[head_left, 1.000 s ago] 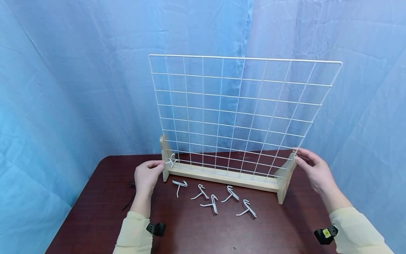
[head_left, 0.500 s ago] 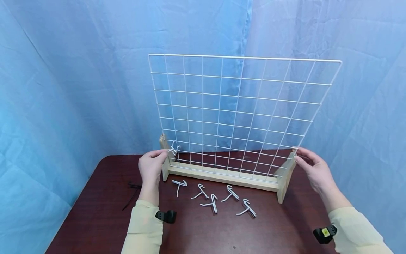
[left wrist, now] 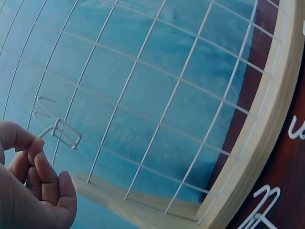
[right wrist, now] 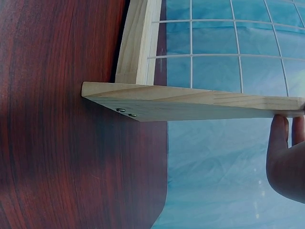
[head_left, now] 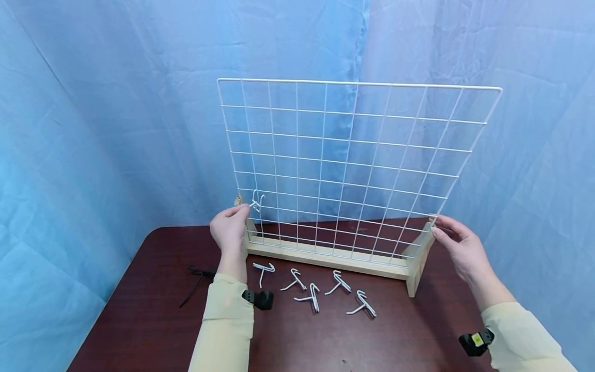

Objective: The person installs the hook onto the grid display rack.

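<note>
My left hand [head_left: 229, 227] pinches the stem of a white wire hook [head_left: 256, 202] between thumb and fingertips. In the left wrist view the hook's two bent prongs [left wrist: 46, 99] point up, and it overlaps the lower left of the white wire grid [head_left: 358, 83]. The grid stands upright, leaning back, in a wooden stand [head_left: 325, 257]. At the stand's other end, my right hand [head_left: 460, 248] grips the top of the wooden side piece [head_left: 416, 263] by the grid's edge. The right wrist view shows fingers [right wrist: 278, 136] against this side piece; part of the hand is out of frame.
Several more white hooks [head_left: 341, 282] lie on the dark red wooden table [head_left: 297, 341] in front of the stand. A thin black item [head_left: 190, 292] lies left of my left forearm. Blue curtains [head_left: 139, 129] hang behind and at the sides.
My left hand has risen and shifted slightly right, carrying the hook up along the grid's left side. My right hand stays on the stand's right end.
</note>
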Demonstrator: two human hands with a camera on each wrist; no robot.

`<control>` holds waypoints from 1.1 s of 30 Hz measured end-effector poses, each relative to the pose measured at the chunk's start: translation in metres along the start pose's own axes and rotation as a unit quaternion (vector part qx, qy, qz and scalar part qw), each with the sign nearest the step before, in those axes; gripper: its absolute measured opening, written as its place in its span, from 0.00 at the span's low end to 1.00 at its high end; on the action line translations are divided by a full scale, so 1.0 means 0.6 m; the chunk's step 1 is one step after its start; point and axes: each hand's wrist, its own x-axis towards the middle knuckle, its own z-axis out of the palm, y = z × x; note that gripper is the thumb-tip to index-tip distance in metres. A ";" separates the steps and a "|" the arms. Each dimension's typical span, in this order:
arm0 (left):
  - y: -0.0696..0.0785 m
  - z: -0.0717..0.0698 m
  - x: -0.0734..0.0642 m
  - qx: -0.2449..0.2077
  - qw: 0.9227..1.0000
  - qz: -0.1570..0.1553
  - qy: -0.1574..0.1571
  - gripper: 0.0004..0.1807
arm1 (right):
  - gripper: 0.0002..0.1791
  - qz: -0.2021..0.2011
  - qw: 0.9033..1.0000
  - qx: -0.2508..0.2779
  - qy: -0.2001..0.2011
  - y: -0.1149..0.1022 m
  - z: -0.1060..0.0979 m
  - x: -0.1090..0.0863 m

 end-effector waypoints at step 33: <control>0.063 0.063 -0.007 -0.046 0.997 -0.036 0.054 0.10 | 0.18 -0.008 1.000 -0.002 -0.003 0.001 0.000 -0.003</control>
